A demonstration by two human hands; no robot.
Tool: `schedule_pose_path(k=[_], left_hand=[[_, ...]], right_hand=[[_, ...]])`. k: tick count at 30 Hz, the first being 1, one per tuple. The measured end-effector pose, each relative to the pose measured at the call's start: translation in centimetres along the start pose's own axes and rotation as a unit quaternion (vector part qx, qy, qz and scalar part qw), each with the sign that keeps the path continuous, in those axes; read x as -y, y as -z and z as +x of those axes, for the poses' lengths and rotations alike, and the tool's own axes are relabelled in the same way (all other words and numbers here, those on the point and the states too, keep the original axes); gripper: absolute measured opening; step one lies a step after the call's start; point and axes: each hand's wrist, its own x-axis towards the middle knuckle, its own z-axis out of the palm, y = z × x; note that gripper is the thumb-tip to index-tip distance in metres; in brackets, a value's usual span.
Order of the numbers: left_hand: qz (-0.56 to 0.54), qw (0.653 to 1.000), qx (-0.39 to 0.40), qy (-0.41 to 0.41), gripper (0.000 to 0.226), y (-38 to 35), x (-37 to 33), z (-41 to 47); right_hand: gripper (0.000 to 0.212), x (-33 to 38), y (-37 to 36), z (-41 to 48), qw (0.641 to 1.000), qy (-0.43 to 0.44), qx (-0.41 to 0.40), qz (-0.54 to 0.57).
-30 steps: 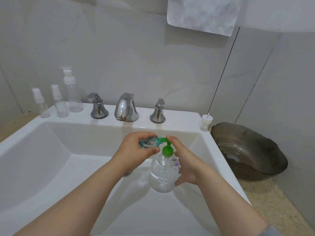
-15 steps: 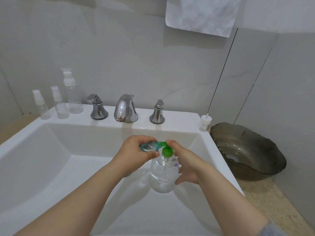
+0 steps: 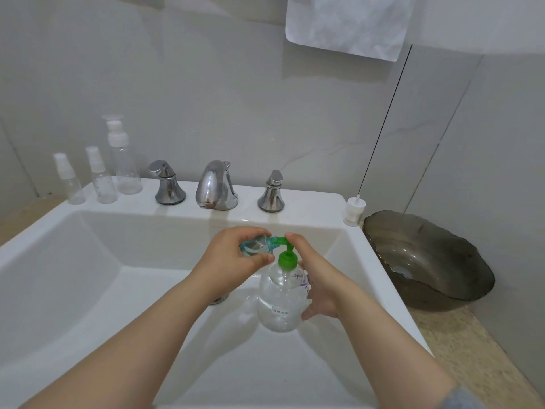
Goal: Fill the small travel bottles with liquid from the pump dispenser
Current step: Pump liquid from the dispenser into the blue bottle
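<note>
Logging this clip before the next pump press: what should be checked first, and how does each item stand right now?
1. The left hand grips the small bottle: ok.
2. The small bottle's mouth meets the green nozzle: ok.
3. The right hand holds the pump dispenser, forefinger on top of the pump: ok.
4. Both bottles are held over the sink: ok.
5. Fill level in the small bottle: cannot tell, fingers cover it.

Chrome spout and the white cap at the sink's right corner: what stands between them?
A chrome tap handle, standing on the sink ledge; head view shows it.
</note>
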Motion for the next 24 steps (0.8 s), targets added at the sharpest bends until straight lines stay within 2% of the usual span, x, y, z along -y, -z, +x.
schedule_pose_path(k=[4, 9, 17, 22, 24], left_hand=[[0.009, 1.000, -0.001, -0.009, 0.031, -0.01, -0.10, -0.08], [0.002, 1.000, 0.004, 0.003, 0.032, 0.01, -0.04, -0.04], [0.012, 1.000, 0.021, 0.019, 0.030, -0.20, 0.24, -0.19], [0.022, 0.999, 0.021, 0.012, 0.028, -0.18, 0.24, -0.09], [0.024, 1.000, 0.014, 0.008, 0.028, -0.08, 0.30, 0.07]], right_hand=[[0.094, 0.05, -0.20, -0.15, 1.000, -0.007, -0.003, -0.004], [0.083, -0.06, -0.27, -0.31, 1.000, 0.005, 0.002, 0.004], [0.084, -0.27, -0.18, -0.36, 1.000, 0.020, -0.009, -0.002], [0.062, -0.61, -0.15, -0.53, 1.000, 0.014, -0.023, -0.004], [0.073, -0.52, -0.31, -0.52, 1.000, 0.007, -0.015, -0.009]])
